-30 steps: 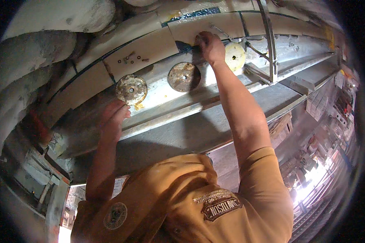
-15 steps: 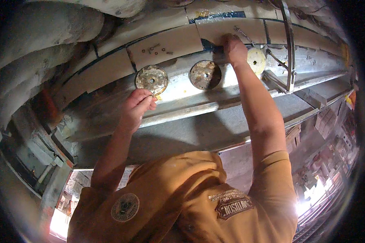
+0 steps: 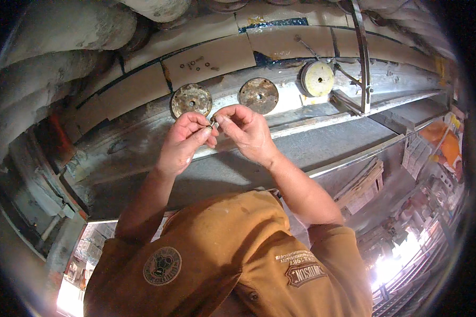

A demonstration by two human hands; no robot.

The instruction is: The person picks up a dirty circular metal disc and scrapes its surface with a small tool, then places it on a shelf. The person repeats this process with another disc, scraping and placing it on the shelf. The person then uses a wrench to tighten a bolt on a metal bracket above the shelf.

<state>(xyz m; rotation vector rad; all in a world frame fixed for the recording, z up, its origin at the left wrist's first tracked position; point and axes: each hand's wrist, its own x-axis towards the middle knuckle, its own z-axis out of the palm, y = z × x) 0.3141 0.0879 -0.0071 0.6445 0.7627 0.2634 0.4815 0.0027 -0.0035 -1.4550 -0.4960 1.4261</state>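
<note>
Two hands meeting at the centre of the view, fingertips pinching together on one small metal piece, pale and bolt-like, too tiny for telling more. Left hand coming in from 7 o'clock, thumb and forefinger closing tight on the piece, remaining fingers curling loosely into the palm. Right hand coming in from 5 o'clock, thumb and forefinger nipping the same piece from the other side, other fingers bending half shut behind. Fingertips of both hands touching or nearly touching around it; exact split of the grip between them hard telling.

Sitting just above the hands, at 12 o'clock from the piece: two rusty round discs, one disc over the left knuckles, a second disc over the right knuckles, both fixed flat on a long grimy beam. Showing farther along at 2 o'clock, well apart from the hands: a paler yellowish disc, beside a thin metal strap crossing the beam. Filling the lower view at 6 o'clock: an ochre work shirt with sewn patches.
</note>
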